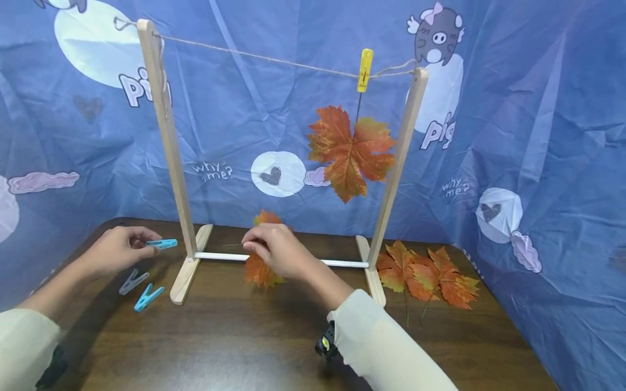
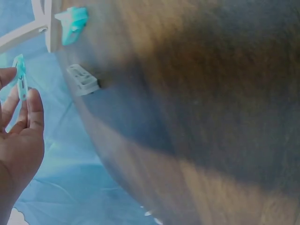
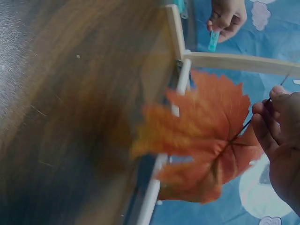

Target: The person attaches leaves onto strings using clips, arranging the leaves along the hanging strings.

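Note:
At the left, the left hand [image 1: 119,250] pinches a blue clothespin [image 1: 163,244] between thumb and fingers, above the table and near the left post. The right hand [image 1: 279,247] holds an orange artificial maple leaf [image 3: 211,136] by its thin stem; in the head view the hand covers much of this leaf. Another such leaf [image 1: 349,155] hangs by its stem from a yellow clothespin [image 1: 365,70] clipped on the string [image 1: 254,55]. On the table below the left hand lie a grey clothespin [image 1: 132,282] and a second blue clothespin [image 1: 148,298].
A wooden frame with a left post [image 1: 168,136], a right post [image 1: 398,168] and a low white crossbar [image 1: 220,256] stands on the brown table [image 1: 220,347]. More orange leaves [image 1: 447,277] lie overlapping beside its right foot. Blue printed cloth [image 1: 293,108] surrounds the table.

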The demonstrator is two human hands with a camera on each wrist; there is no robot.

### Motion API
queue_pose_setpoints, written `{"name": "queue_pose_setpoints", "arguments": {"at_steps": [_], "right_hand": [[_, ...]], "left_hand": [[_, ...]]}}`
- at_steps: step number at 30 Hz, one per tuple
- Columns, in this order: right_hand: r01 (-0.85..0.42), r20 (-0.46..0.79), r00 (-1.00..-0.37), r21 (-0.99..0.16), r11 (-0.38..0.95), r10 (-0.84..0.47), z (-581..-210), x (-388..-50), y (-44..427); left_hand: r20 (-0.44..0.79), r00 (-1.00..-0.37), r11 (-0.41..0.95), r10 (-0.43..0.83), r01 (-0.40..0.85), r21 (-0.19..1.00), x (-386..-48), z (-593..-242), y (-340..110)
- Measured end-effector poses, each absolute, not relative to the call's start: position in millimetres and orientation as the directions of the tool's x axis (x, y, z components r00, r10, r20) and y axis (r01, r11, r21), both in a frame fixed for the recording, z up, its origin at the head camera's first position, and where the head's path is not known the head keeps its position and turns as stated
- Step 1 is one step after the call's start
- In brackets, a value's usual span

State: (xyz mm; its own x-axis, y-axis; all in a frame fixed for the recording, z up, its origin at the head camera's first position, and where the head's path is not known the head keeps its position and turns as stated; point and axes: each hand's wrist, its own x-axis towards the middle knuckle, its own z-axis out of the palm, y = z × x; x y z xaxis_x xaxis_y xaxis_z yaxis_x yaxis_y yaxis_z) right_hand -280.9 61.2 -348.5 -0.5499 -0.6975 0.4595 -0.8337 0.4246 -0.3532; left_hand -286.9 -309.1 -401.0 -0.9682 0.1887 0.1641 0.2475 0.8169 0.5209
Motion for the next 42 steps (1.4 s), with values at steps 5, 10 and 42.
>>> {"name": "queue_pose_setpoints", "arguments": {"at_steps": [5,10,42], "right_hand": [[-0.827,0.512,-0.561,-0.386,0.409,-0.651,-336,-284,70],[-0.823,0.566,-0.568,-0.410,0.394,-0.597,-325,-287,80],[-0.773,0.649,-0.610,-0.364,0.519,-0.455,-240,-288,113]], "left_hand": [[0.173,-0.966,0.785,0.190,0.256,0.564,-281,-388,-308],[0.204,-0.957,0.684,0.205,0.289,0.670,-276,-376,-307],[0.236,-0.958,0.480,0.165,0.287,0.829,-257,-301,-274]]}}
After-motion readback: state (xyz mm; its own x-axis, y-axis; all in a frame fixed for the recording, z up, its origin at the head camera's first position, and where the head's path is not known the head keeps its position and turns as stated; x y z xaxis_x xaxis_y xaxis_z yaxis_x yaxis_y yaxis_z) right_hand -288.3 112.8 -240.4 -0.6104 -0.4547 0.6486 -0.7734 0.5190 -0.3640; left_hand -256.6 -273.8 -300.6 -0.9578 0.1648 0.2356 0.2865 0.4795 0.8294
